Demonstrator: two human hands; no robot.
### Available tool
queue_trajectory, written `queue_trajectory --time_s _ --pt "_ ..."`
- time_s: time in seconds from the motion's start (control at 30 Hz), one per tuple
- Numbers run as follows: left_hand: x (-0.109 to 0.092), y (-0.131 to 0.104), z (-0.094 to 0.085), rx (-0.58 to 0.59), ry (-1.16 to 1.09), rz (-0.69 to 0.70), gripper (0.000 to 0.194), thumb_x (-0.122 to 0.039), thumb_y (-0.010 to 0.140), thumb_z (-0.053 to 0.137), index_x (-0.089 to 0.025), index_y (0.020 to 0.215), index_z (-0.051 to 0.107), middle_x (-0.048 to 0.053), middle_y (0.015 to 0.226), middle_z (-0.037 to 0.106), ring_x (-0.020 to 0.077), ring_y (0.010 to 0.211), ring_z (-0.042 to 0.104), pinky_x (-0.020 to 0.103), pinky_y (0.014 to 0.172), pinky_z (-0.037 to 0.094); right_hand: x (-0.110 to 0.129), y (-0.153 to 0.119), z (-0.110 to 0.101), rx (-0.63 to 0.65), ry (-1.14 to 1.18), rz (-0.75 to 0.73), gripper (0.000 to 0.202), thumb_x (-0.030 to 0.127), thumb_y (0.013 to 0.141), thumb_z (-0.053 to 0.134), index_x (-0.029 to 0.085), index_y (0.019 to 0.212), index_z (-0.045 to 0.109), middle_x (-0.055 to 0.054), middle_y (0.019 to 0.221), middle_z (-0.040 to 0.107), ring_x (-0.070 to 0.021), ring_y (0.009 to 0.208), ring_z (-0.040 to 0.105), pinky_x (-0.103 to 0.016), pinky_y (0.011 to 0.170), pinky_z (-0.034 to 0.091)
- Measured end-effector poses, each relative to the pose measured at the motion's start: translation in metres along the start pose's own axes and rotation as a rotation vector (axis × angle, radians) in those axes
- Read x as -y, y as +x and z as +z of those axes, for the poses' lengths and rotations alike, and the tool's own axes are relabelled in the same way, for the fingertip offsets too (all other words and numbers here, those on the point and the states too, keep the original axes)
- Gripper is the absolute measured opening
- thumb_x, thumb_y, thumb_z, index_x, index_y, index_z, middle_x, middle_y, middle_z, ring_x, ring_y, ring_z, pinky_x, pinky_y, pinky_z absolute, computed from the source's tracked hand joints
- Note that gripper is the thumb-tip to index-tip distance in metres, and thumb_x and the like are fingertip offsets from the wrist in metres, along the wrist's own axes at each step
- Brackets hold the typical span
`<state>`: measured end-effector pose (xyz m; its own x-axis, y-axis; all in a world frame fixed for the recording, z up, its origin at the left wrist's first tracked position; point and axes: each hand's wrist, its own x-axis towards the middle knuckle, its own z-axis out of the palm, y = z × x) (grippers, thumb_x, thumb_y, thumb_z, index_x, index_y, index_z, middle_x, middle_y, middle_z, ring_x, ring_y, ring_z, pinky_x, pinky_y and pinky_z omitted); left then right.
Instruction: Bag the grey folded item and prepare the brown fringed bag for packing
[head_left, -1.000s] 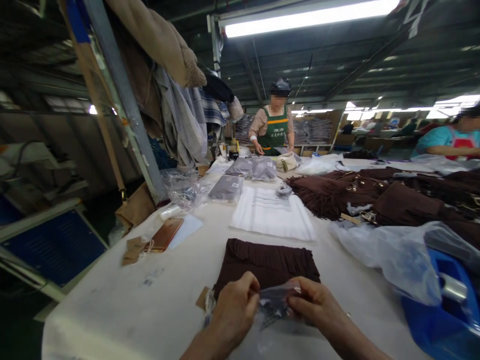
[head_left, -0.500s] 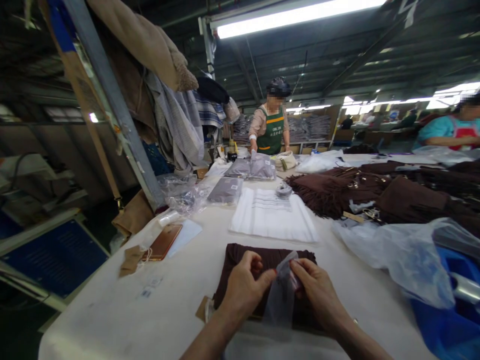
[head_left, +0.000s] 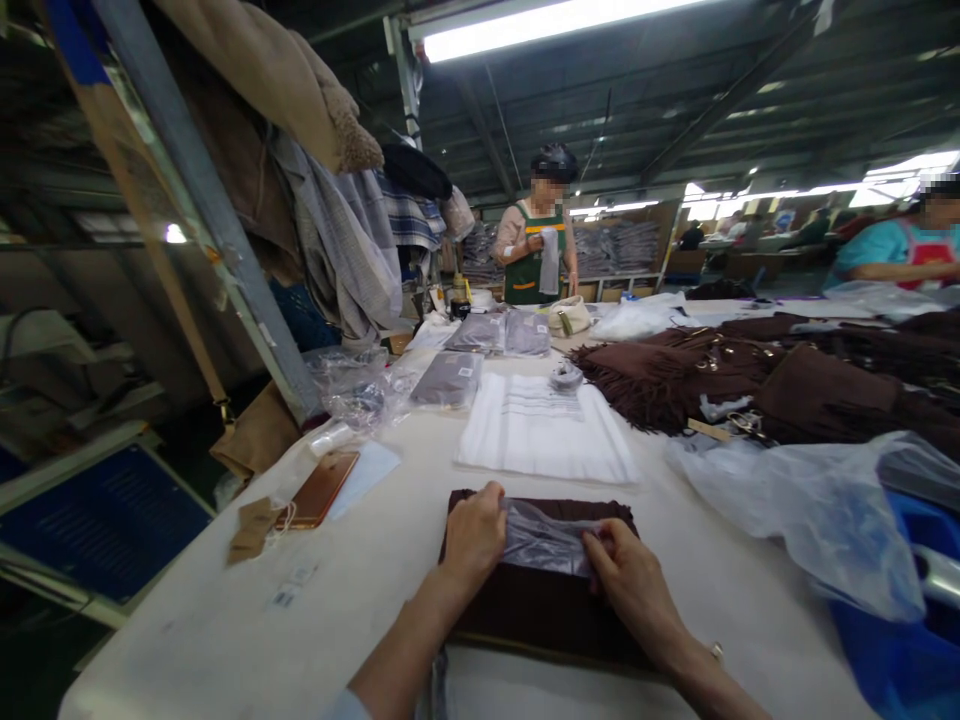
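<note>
A folded dark brown cloth item (head_left: 547, 615) lies flat on the table in front of me. Over its upper part, a thin clear plastic bag (head_left: 544, 537) is stretched sideways between my hands. My left hand (head_left: 478, 535) grips the bag's left end, fingers curled. Its right end is pinched in my right hand (head_left: 619, 560), thumb against fingers. Just beyond the brown item lies a folded white cloth (head_left: 540, 445), with a small rolled grey piece (head_left: 566, 377) on its far edge.
On the left lie a brown phone (head_left: 324, 490) and cardboard tags (head_left: 251, 530). Grey packed items (head_left: 448, 380) sit farther back. Brown fringed goods (head_left: 690, 375) and loose plastic (head_left: 802, 520) cover the right side. A co-worker (head_left: 536, 255) stands across the table holding a light grey piece.
My hands have spread the plastic bag out sideways across the brown item; it was bunched upright before. The co-worker has lifted a grey piece to chest height.
</note>
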<state>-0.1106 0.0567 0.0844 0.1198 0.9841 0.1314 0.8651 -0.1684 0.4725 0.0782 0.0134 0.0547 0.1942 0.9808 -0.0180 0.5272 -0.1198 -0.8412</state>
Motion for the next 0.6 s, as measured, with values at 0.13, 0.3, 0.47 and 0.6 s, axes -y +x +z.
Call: queue_trajectory --time_s 0.13,0.3,0.47,0.6 --pt "0.000 -0.011 0.016 -0.042 0.172 0.176 0.032 -0.009 0.085 0.037 -0.014 0.113 0.051 0.014 0.111 0.057 0.0268 0.102 0.050 0.042 0.086 0.033 -0.010 0.003 0.004 -0.073 -0.301 -0.033 0.020 0.029 0.083 0.040 0.017 0.096 0.048 -0.004 0.065 0.063 -0.0204 0.061 0.062 -0.031 0.061 0.044" --pt "0.007 -0.013 0.022 -0.022 0.245 0.354 0.024 -0.010 0.087 0.036 -0.018 0.086 0.059 0.008 0.098 0.059 0.0242 0.097 0.048 0.040 0.083 0.032 -0.011 -0.002 -0.004 -0.286 -0.663 -0.302 0.032 0.019 0.082 0.042 0.014 0.113 0.050 -0.010 0.085 0.065 -0.0216 0.066 0.064 -0.030 0.053 0.047" --pt "0.008 -0.006 0.023 0.000 0.217 0.373 0.021 -0.006 0.082 0.040 -0.017 0.081 0.059 0.008 0.089 0.060 0.0230 0.090 0.050 0.041 0.080 0.034 0.006 -0.002 0.012 -0.284 -0.541 -0.897 0.033 0.010 0.086 0.034 0.018 0.105 0.059 -0.010 0.097 0.062 -0.0181 0.089 0.060 -0.030 0.080 0.051" --pt "0.015 -0.008 -0.001 -0.013 0.118 0.298 0.018 -0.011 0.082 0.046 -0.021 0.087 0.059 0.003 0.097 0.061 0.0181 0.098 0.051 0.034 0.086 0.036 0.002 0.005 0.037 -0.120 -0.509 -0.849 0.029 0.022 0.090 0.037 0.019 0.111 0.058 -0.010 0.100 0.059 -0.0200 0.091 0.057 -0.034 0.081 0.051"
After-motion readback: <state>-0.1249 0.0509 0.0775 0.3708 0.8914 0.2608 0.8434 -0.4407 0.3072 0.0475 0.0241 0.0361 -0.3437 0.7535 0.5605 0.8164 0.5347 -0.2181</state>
